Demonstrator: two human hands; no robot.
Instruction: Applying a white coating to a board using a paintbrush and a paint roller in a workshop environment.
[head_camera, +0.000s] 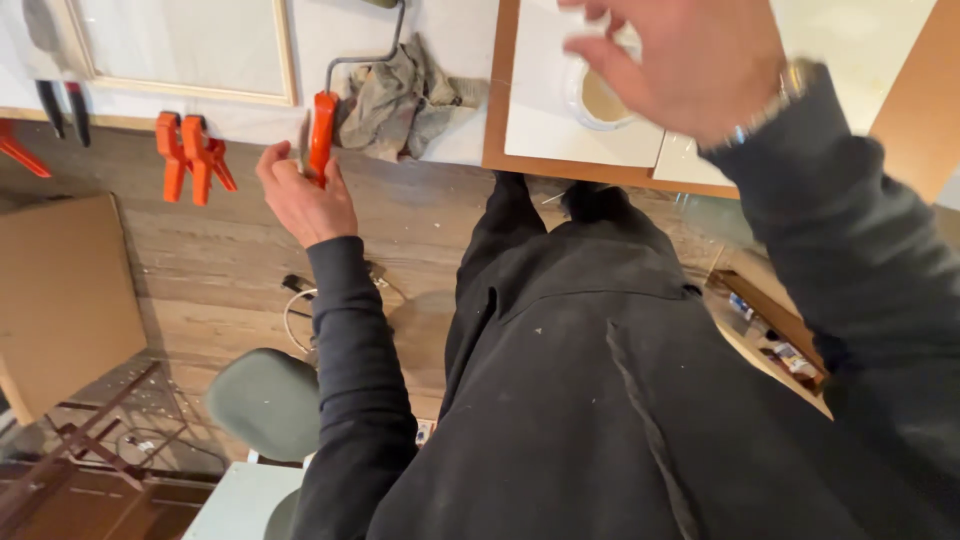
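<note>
My left hand (300, 195) reaches to the table edge and closes around the lower end of the orange handle of a paint roller (321, 130). The roller's metal shaft bends up toward the top edge of the view. My right hand (690, 60), blurred, with its fingers spread, hovers empty above a small round cup of beige liquid (598, 100). The cup stands on a white panel (560, 120) that lies on a brown board (497, 120). A watch (795, 80) shows at my right wrist. My black clothing fills the lower half of the view.
A crumpled grey rag (400, 95) lies beside the roller. Two orange clamps (190, 150) grip the table edge to the left, below a wood-framed white panel (185, 50). On the wooden floor are a green stool (265, 400), a cardboard sheet (60, 300) and an open box (770, 335).
</note>
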